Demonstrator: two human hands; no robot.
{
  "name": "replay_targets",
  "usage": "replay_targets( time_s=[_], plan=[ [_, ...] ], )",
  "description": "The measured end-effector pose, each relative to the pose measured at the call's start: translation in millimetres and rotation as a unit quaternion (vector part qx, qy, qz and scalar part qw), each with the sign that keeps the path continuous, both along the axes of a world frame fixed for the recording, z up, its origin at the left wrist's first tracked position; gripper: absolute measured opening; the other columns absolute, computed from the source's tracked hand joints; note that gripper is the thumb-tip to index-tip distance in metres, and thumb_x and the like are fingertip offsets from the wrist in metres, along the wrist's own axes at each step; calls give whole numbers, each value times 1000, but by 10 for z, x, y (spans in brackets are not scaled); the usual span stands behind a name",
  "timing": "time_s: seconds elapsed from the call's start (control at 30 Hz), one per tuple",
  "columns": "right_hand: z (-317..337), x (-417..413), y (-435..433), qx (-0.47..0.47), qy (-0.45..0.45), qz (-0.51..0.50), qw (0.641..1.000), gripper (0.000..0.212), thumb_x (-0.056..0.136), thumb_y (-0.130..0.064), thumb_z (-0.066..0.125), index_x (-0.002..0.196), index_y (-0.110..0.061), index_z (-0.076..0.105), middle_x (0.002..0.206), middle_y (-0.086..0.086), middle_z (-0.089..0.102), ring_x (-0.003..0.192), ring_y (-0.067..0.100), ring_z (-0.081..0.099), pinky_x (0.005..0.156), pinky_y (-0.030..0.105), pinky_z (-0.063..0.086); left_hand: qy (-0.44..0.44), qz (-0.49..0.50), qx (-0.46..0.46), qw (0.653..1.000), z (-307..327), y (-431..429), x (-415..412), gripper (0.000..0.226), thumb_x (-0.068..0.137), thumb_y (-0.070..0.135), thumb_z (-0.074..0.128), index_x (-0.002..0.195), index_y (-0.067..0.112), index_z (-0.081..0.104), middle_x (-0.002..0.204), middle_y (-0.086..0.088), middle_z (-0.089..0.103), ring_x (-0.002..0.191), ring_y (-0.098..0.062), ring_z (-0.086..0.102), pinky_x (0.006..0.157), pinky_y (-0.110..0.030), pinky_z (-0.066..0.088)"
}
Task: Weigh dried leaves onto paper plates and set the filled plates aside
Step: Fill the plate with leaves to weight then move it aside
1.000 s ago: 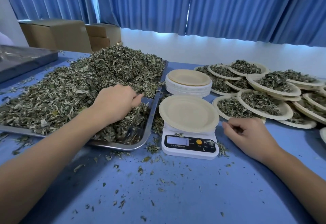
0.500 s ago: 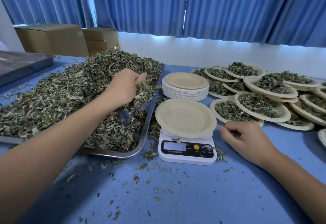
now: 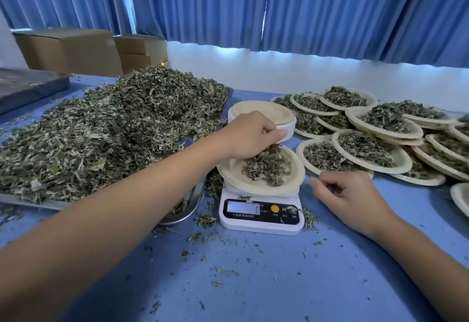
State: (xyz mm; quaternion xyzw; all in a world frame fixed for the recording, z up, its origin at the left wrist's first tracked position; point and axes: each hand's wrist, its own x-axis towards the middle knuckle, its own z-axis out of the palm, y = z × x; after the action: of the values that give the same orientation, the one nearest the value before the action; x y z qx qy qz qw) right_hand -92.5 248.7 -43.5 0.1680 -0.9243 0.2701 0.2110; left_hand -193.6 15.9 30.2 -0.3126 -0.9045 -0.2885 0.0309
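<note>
Holding leaves over plate centre, left grip; right grip beside rim.

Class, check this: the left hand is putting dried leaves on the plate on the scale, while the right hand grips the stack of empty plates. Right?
Wrong in one part. In the head view the left hand is putting dried leaves on the plate on the scale, but the right hand rests on the table beside the scale, clear of the stack of empty plates.
</note>
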Motion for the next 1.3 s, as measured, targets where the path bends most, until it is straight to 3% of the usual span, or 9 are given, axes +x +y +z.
replay_targets(
  time_s=[0.13, 0.2, 0.27, 0.4, 0.53, 0.7, 0.8, 1.07, 1.3],
  plan=[
    [13, -10, 2, 1, -8, -2, 1000, 49, 99, -19, 61, 56, -16, 38, 48, -8, 32, 48, 9, 30, 51, 21, 25, -28, -7, 41, 999, 76, -285, 2, 36, 103, 47, 49, 95, 27, 78, 97, -2, 76, 80, -21, 69, 89, -37, 54],
    [14, -2, 3, 1, -9, -1, 1000, 49, 99, -19, 61, 56, -17, 38, 48, -8, 32, 48, 9, 30, 51, 21, 25, -7, 17, 56, 998, 102, -486, -45, 30, 104, 43, 48, 116, 28, 71, 107, 12, 71, 90, -7, 67, 91, -36, 52],
    [16, 3, 7, 1, -8, -1, 1000, 50, 99, -18, 61, 56, -17, 37, 48, -8, 31, 49, 9, 29, 51, 22, 24, 25, 81, 25, 996, 85, -713, -161, 32, 105, 36, 48, 133, 25, 59, 120, 5, 67, 97, -14, 68, 87, -39, 55],
    [15, -6, 11, -3, -6, -7, 1000, 49, 99, -20, 61, 57, -15, 36, 49, -5, 30, 50, 8, 29, 51, 21, 24, -48, 145, -182, 971, -77, -1122, -327, 55, 104, 32, 50, 155, 23, 32, 155, -6, 43, 117, -24, 62, 99, -38, 50],
    [0, -16, 16, 5, -4, -13, 1000, 47, 99, -21, 60, 57, -9, 41, 50, 5, 39, 49, 9, 31, 51, 21, 25, -116, 119, -303, 939, -208, -1267, -280, 46, 103, 39, 53, 144, 19, 49, 146, -5, 51, 123, -24, 55, 106, -38, 44],
    [4, -7, 17, 11, -11, -20, 1000, 45, 99, -20, 61, 58, -6, 48, 50, 6, 44, 49, 13, 36, 54, 29, 32, -46, 145, -257, 954, -241, -1224, -214, 14, 93, 26, 71, 105, 26, 65, 118, -2, 64, 101, -23, 62, 91, -36, 52],
    [16, -4, 11, 11, -16, -24, 1000, 45, 99, -22, 60, 59, -6, 48, 50, 7, 44, 49, 12, 35, 53, 26, 30, -19, 166, -248, 954, -283, -1181, -158, 23, 90, 16, 71, 84, 33, 58, 107, 1, 63, 97, -25, 63, 90, -43, 55],
    [30, 11, 1, 5, -31, -30, 999, 46, 100, -27, 58, 60, -3, 49, 51, 10, 46, 51, 12, 35, 54, 30, 31, 21, 201, -230, 952, -284, -1156, -43, 20, 90, 13, 70, 85, 31, 62, 99, 5, 62, 92, -24, 62, 76, -38, 52],
    [6, 3, 21, 1, -32, -26, 999, 45, 100, -24, 59, 60, -3, 51, 51, 8, 46, 50, 9, 34, 52, 24, 28, 114, 241, -51, 963, -211, -1108, 14, 16, 91, 12, 72, 92, 28, 71, 92, 8, 61, 61, -7, 58, 59, -27, 48]
  ],
)
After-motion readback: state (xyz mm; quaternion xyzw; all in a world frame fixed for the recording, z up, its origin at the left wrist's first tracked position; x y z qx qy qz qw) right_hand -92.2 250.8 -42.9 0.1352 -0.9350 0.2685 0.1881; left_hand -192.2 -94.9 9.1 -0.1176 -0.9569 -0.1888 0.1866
